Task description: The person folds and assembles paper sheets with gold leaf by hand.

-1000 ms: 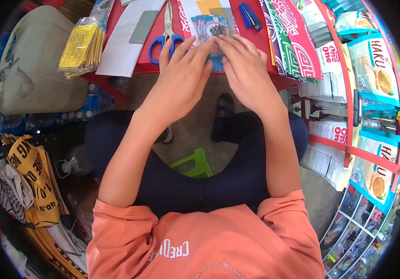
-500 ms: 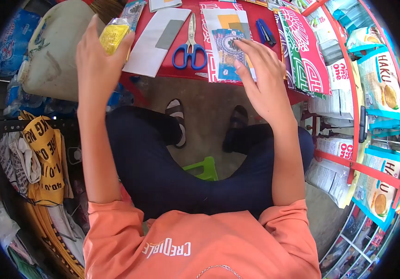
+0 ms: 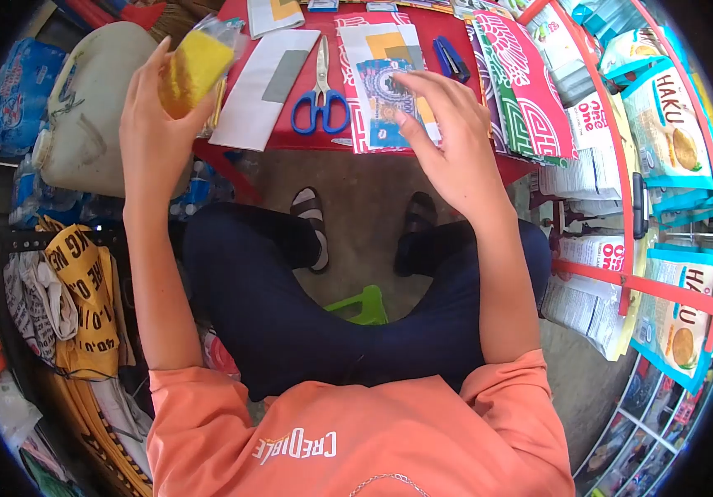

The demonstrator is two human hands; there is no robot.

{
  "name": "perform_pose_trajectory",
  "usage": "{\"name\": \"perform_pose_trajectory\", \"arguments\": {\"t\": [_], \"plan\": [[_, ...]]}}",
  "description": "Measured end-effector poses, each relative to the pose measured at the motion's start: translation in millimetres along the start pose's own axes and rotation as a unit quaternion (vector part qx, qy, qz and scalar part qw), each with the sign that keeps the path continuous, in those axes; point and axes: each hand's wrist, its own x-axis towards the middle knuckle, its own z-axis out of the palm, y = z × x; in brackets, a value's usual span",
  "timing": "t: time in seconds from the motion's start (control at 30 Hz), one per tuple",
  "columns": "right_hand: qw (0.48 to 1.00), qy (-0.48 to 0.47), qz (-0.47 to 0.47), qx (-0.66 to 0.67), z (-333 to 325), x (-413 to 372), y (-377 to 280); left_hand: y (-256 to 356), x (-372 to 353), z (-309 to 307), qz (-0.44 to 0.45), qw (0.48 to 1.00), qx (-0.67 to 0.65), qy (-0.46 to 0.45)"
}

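My left hand (image 3: 156,124) is up at the table's left end, thumb and fingers around a yellow packet (image 3: 207,60) with a clear plastic edge. Over the table's front middle, my right hand (image 3: 456,124) has its fingers stretched out, its fingertips at a blue patterned packet (image 3: 385,99). That packet lies on a white paper bag with a yellow patch, on top of a pink-and-white patterned sheet (image 3: 360,137). Between my hands are blue-handled scissors (image 3: 321,103), points away from me, and a white folded paper bag (image 3: 244,112) with a grey patch.
A blue stapler (image 3: 451,60) and patterned bags (image 3: 530,91) lie on the red table (image 3: 290,142). A large whitish jug (image 3: 95,108) stands on the left. Snack packs (image 3: 671,124) hang on a red rack at right. A green stool (image 3: 364,306) shows between my legs.
My left hand has turned the yellow packet so more of it shows, tilted toward me. My right hand stays over the blue packet. The view has shifted slightly.
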Motion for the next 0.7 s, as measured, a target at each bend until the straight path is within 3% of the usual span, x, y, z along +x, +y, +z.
{"name": "perform_pose_trajectory", "arguments": {"t": [0.07,0.1,0.2,0.37,0.63,0.7], "plan": [[0.981,0.013,0.078,0.176,-10,6,-12,28,1,8,0.080,0.995,-0.058,0.020],[0.958,0.022,0.112,0.262,-12,11,-16,46,0,15,0.075,0.992,-0.096,0.006],[0.937,0.076,0.107,0.324,-16,17,-8,73,-1,48,0.125,0.978,-0.165,-0.024],[0.954,0.059,0.098,0.279,-30,14,3,100,-8,76,0.171,0.953,-0.247,-0.040],[0.962,0.072,0.093,0.245,-29,13,2,102,-21,89,0.140,0.948,-0.275,-0.074],[0.967,0.066,0.048,0.240,-27,14,7,101,-22,90,0.139,0.949,-0.274,-0.070]]}}
